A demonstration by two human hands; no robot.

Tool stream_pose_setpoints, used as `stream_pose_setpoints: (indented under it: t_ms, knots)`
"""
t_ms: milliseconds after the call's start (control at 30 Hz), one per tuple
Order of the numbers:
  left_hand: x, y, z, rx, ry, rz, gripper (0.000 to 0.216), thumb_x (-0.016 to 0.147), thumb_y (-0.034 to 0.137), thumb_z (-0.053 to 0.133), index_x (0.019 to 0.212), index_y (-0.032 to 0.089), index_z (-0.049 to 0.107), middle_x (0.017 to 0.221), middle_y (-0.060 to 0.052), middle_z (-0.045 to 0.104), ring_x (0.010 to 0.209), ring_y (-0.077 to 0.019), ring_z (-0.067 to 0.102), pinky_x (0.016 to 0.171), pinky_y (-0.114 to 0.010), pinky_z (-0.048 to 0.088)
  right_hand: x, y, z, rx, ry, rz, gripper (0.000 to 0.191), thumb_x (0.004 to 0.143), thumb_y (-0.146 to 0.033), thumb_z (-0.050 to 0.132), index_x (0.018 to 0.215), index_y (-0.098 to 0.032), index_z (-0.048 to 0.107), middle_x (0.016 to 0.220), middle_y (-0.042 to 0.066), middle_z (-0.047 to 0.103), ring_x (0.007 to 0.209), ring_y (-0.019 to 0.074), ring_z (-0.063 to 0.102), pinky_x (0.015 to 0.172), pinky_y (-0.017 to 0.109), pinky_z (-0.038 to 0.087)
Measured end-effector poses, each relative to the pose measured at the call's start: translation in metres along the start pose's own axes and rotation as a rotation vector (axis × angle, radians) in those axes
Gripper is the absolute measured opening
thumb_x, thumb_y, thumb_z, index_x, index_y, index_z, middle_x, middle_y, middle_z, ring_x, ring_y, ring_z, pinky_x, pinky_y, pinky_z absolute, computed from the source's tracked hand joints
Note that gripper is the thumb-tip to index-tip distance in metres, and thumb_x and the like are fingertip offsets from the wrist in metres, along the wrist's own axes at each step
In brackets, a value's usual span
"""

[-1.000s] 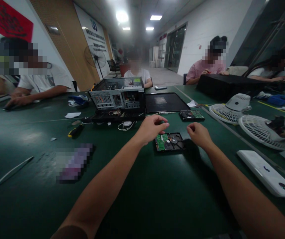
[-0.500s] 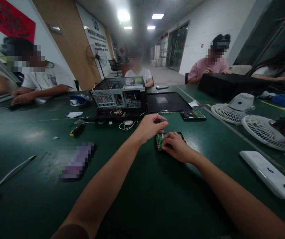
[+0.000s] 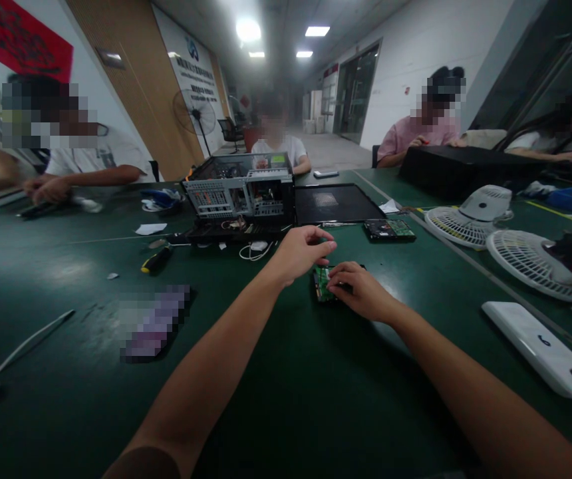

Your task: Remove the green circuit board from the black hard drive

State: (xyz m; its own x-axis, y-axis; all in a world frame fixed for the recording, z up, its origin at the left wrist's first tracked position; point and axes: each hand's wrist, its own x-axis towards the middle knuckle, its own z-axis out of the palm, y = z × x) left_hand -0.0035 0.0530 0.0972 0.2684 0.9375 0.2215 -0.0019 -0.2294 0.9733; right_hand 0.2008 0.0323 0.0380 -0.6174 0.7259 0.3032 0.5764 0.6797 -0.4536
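A hard drive (image 3: 318,285) lies on the green table in front of me, its green circuit board facing up. My right hand (image 3: 358,291) rests over the drive's right side, fingers bent and closed, fingertips on the board. Above the drive's far left part, my left hand (image 3: 302,254) is closed in a pinch, thumb close to the fingers. A thin dark shaft seems to run down below the left hand to the board. What the left fingers hold is too hidden to name.
An opened computer case (image 3: 239,196) stands ahead, beside a black side panel (image 3: 336,203). A second hard drive (image 3: 390,231) lies far right. Nearby are a screwdriver (image 3: 156,260), a blurred purple object (image 3: 156,322), white fan parts (image 3: 530,263) and a white casing (image 3: 540,346). Several people sit around.
My right hand has shifted very slightly over the drive, with its fingers a bit raised. My left hand stays almost in place.
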Motion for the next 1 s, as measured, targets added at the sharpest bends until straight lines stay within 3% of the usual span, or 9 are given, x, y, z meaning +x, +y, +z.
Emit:
stream_pose_setpoints:
  t_ms: [467, 1000]
  knots:
    - [0.0003, -0.0026, -0.0003, 0.017, -0.004, 0.009, 0.015, 0.083, 0.022, 0.075, 0.093, 0.013, 0.070, 0.091, -0.008, 0.069, 0.081, -0.0157, 0.065, 0.067, -0.030, 0.062, -0.0011, -0.0070, -0.0057, 0.009, -0.072, -0.058, 0.006, 0.086, -0.027, 0.074, 0.089, -0.028, 0.079, 0.121, 0.008, 0.065, 0.123, 0.0295, 0.054, 0.107, 0.053, 0.041]
    - [0.0006, -0.0014, 0.0002, 0.017, -0.001, 0.004, 0.013, 0.083, 0.021, 0.075, 0.092, 0.012, 0.070, 0.088, -0.006, 0.067, 0.077, -0.0140, 0.064, 0.064, -0.028, 0.062, -0.0004, -0.0035, 0.0002, -0.020, -0.056, -0.095, 0.010, 0.092, -0.026, 0.067, 0.091, -0.025, 0.077, 0.116, 0.008, 0.067, 0.119, 0.0275, 0.057, 0.105, 0.050, 0.042]
